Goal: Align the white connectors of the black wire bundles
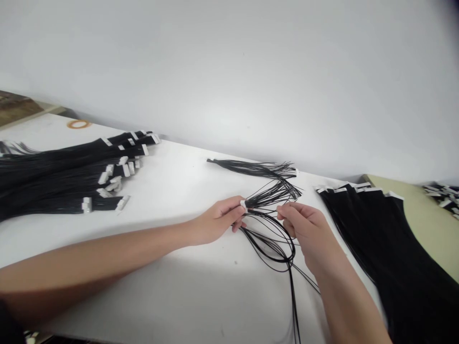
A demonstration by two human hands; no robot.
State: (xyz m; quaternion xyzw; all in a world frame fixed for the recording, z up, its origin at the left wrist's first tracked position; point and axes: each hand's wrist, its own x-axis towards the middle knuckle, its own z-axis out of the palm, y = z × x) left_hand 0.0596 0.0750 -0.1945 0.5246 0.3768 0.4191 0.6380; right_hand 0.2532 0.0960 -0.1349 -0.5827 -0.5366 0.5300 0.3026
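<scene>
Black wires (265,196) in hands (218,222), white tabletop (179,186) around; wall (233,95) beyond edge (186,145)

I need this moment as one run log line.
left hand: holds white connector | right hand: pinches thin black wire | left side: black cable bundles | right side: black cable stack

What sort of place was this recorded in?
Probably a cable-assembly workshop: a white worktable, a pile of white-tipped black cables at left, and a black wire bundle in the left hand.
</scene>
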